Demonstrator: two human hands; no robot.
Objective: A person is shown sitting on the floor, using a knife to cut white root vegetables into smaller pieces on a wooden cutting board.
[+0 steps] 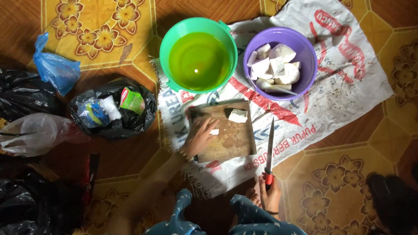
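Two hands: our left hand (pixel 200 137) lies open on the board (pixel 226 139); right hand (pixel 270 191) squeezes the knife (pixel 270 152). Keep fingers back.

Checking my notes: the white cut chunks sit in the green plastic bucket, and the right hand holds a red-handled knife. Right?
Not quite. In the head view the white cut chunks sit in the purple plastic bucket; the green plastic bucket holds liquid. The right hand does hold the red-handled knife.
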